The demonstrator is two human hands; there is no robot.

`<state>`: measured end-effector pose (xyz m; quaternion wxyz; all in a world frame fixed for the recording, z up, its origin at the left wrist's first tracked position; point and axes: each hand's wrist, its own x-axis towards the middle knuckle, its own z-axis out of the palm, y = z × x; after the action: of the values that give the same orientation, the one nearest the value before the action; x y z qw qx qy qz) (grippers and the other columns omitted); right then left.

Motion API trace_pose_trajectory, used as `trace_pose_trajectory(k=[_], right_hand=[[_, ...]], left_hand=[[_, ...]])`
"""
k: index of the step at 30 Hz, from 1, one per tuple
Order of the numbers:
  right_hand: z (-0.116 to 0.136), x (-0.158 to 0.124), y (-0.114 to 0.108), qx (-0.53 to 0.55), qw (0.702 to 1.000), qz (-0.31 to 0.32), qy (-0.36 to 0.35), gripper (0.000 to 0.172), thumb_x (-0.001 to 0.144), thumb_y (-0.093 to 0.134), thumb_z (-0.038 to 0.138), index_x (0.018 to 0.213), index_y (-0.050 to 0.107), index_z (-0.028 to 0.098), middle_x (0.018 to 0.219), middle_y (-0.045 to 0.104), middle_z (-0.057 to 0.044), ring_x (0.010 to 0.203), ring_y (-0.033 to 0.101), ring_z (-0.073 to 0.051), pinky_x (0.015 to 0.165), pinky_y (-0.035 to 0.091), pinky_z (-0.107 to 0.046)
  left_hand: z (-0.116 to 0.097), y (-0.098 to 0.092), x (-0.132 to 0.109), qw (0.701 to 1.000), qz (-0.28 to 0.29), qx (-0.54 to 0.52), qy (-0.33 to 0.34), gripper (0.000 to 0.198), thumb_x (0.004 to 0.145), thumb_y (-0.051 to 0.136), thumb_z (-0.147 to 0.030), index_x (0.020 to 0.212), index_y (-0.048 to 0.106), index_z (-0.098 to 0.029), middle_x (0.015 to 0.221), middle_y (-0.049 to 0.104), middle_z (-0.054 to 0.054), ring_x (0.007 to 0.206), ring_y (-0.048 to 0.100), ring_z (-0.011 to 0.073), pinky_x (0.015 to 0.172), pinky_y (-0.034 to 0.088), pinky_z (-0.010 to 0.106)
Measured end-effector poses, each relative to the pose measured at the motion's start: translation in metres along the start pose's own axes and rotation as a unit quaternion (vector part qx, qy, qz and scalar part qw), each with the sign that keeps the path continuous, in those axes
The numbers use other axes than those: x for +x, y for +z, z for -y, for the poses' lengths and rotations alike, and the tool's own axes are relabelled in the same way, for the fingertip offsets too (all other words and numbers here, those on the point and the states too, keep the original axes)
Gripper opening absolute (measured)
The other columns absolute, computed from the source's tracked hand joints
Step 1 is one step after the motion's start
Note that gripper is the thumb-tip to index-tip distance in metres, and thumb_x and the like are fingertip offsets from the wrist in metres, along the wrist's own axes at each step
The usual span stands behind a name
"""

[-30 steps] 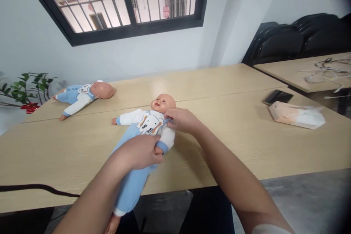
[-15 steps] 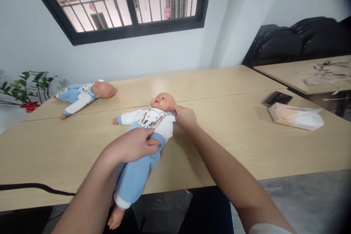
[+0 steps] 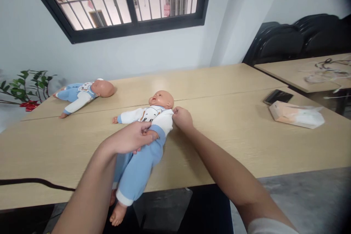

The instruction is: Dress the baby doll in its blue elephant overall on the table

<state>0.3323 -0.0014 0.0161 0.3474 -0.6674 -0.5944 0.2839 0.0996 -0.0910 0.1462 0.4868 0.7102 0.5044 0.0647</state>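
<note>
A baby doll (image 3: 144,153) in a white and blue outfit lies on its back on the wooden table (image 3: 225,117), its feet sticking out past the front edge. My left hand (image 3: 134,137) is closed around the doll's hand, just below the blue cuff of the sleeve. At the doll's shoulder, my right hand (image 3: 183,119) pinches the white cloth of the same sleeve and draws it outward. Part of the cartoon print on the chest is covered by the raised arm.
Another doll (image 3: 82,93) lies at the back left beside a potted plant (image 3: 26,86). On the right are a tissue pack (image 3: 297,114) and a dark phone-like object (image 3: 277,96). Cables (image 3: 329,71) lie on the adjoining table; black chairs (image 3: 282,42) stand behind.
My right hand has shifted from beside the doll's head down to the shoulder cloth. My left hand has raised the doll's arm slightly across its chest.
</note>
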Motion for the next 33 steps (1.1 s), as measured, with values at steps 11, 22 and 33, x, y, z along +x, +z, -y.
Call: trace_pose_trajectory(k=[11,22,33], right_hand=[[-0.018,-0.026,-0.056,0.132,0.945,0.294,-0.058,0.024,0.087,0.068,0.044,0.092,0.065,0.020,0.074,0.065,-0.002,0.063,0.056,-0.015,0.057,0.042,-0.027],[-0.022,-0.046,-0.008,-0.079,0.982,0.123,-0.118,0.012,0.088,0.067,0.031,0.090,0.074,0.022,0.086,0.073,-0.006,0.082,0.064,-0.022,0.071,0.041,-0.028],[-0.017,-0.063,-0.027,0.347,0.928,0.080,0.111,0.040,0.100,0.040,0.047,0.112,0.065,0.019,0.097,0.078,-0.009,0.087,0.072,-0.022,0.079,0.054,-0.033]], left_hand=[[-0.003,0.016,0.028,0.994,-0.049,-0.086,0.042,0.036,0.090,0.064,-0.051,0.103,0.057,-0.019,0.094,0.073,0.006,0.057,0.060,0.0107,0.050,0.050,0.023],[-0.014,0.033,0.055,0.991,-0.051,-0.111,0.045,0.034,0.085,0.069,-0.043,0.103,0.052,-0.019,0.082,0.070,0.003,0.052,0.059,0.0116,0.046,0.051,0.024],[-0.008,0.065,0.095,0.981,-0.100,-0.156,0.054,0.049,0.082,0.070,-0.036,0.125,0.054,-0.018,0.058,0.067,0.000,0.045,0.059,0.0159,0.047,0.042,0.024]])
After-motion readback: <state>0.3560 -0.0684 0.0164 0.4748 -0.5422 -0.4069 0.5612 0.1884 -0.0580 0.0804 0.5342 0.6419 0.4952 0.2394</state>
